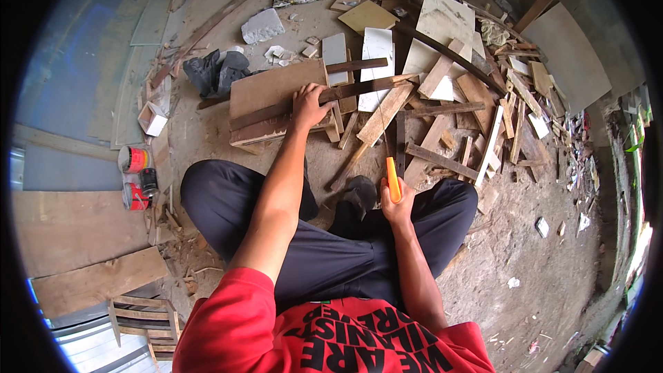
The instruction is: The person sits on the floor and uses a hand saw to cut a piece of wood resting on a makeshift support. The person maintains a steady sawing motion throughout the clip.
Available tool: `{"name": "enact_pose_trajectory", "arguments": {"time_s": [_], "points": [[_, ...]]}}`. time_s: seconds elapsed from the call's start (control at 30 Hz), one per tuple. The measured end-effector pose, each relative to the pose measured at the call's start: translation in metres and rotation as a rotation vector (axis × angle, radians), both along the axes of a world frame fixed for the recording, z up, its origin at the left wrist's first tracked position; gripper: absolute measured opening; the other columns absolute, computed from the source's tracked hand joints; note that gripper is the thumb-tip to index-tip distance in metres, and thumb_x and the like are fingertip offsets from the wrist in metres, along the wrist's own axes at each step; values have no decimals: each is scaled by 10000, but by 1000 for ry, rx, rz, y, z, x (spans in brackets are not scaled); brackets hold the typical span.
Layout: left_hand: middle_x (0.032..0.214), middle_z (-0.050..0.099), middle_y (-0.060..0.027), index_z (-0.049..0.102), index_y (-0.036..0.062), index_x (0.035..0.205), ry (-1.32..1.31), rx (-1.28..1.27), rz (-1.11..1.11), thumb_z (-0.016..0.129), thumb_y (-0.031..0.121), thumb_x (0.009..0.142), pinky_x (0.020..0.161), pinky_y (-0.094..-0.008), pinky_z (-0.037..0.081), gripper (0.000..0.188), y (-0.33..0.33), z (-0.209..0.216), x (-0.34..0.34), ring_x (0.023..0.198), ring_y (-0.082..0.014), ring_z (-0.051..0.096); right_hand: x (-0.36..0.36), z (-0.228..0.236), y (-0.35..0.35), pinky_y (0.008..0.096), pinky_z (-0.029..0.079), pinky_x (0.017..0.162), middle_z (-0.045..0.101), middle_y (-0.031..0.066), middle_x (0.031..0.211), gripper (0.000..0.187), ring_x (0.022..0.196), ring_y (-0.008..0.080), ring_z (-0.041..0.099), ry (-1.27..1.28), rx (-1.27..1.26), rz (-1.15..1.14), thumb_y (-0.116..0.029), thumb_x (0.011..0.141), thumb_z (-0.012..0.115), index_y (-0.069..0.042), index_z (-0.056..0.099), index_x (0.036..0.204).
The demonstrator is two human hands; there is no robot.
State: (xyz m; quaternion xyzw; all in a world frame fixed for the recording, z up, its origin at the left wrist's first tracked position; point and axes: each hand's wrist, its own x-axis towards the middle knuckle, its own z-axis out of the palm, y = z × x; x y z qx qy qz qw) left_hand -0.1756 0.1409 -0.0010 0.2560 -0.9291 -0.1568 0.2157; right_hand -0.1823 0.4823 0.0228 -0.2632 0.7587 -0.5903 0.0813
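Observation:
My left hand (309, 105) presses down on a long dark wooden strip (366, 88), fingers curled over it. The strip lies across a low wooden box (275, 88), and its pale, bare end juts out past the box to the right. In my right hand (398, 206) is a handsaw (394, 178), gripped by its orange-yellow handle. Its thin blade, seen nearly edge-on, points away from me toward the strip's overhanging part. Whether the teeth touch the wood I cannot tell. A second, shorter dark strip (356, 65) projects from behind the box.
Wood offcuts (431, 145) lie heaped to the right of the box. Dark boots or bags (215, 72) and a pale stone block (262, 26) sit at the far left. Several paint cans (135, 159) stand left of my knee. A slatted wooden piece (143, 318) is at near left.

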Motion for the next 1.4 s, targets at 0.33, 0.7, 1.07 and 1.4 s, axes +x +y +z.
{"name": "enact_pose_trajectory", "arguments": {"time_s": [0.33,0.7,1.07,1.4], "points": [[1099,598,-66,639,126,1116,80,-48,54,765,388,791,964,-424,358,436,19,7,3,1115,-266,534,-1,-15,2,323,447,513,550,109,573,132,497,179,562,-93,-23,23,-111,835,647,4,609,783],[1030,618,-62,637,136,1069,97,-228,64,789,370,745,875,-430,377,428,38,4,16,1025,-280,579,29,25,-38,296,402,492,515,58,555,185,501,102,468,-209,-150,84,-107,877,656,20,589,760],[976,652,-45,703,169,1080,70,-119,75,754,461,775,835,-428,404,426,37,10,16,978,-267,606,25,26,-39,280,399,505,527,21,593,211,539,74,465,-280,-109,117,-123,907,641,22,581,766],[899,717,-125,719,64,926,292,395,76,712,463,829,774,-432,485,411,24,20,5,862,-340,672,22,15,-16,224,380,502,538,-38,635,155,551,37,468,-510,-260,97,-128,926,634,7,613,852]]}}
